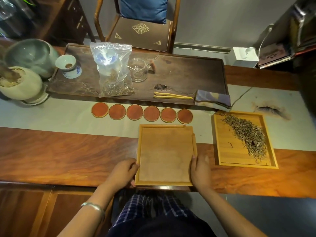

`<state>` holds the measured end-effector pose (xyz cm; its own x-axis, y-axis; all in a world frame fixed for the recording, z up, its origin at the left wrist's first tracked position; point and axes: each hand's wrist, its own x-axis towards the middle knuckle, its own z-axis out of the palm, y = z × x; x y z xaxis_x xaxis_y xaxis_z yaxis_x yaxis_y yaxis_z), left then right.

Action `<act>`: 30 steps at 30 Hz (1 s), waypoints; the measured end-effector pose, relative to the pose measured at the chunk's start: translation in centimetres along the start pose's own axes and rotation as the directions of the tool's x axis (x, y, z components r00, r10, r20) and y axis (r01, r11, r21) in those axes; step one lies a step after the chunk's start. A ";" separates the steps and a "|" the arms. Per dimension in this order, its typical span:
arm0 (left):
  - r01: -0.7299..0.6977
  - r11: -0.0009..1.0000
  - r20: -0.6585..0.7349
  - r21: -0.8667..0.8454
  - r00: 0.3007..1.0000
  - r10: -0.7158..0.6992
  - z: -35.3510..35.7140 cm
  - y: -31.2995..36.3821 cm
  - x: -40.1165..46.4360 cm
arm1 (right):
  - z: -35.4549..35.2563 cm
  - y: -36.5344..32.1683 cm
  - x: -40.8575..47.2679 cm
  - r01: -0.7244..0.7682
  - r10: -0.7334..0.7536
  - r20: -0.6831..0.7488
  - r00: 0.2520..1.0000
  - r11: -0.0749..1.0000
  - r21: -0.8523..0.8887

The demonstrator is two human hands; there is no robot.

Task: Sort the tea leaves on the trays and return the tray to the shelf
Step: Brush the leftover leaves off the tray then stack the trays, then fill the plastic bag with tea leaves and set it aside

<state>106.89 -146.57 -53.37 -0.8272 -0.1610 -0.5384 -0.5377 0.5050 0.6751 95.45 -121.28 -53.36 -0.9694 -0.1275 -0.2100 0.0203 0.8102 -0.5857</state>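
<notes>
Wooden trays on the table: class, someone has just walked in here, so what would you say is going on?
A person holds an empty wooden tray by its two sides, the left hand gripping the left edge and the right hand the right edge, at the near edge of the table. To its right lies a second tray holding a heap of tea leaves. Farther back are six round coasters, bamboo tongs and a plastic bag of tea.

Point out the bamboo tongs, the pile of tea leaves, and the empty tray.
bamboo tongs [172, 96], head view, middle of the arms.
tea leaves [248, 134], head view, middle of the pile.
empty tray [165, 151], head view, bare floor.
</notes>
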 end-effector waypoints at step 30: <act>0.148 0.944 -0.135 0.295 0.984 -0.112 -4.4 1.7 2.7 | -1.9 0.7 2.5 0.127 -0.116 0.060 0.991 0.964 -0.232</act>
<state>103.05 -149.90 -51.49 -0.7759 -0.3297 -0.5379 -0.5821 0.7028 0.4089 92.53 -119.90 -52.81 -0.9487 -0.2547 -0.1872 -0.1601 0.8978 -0.4102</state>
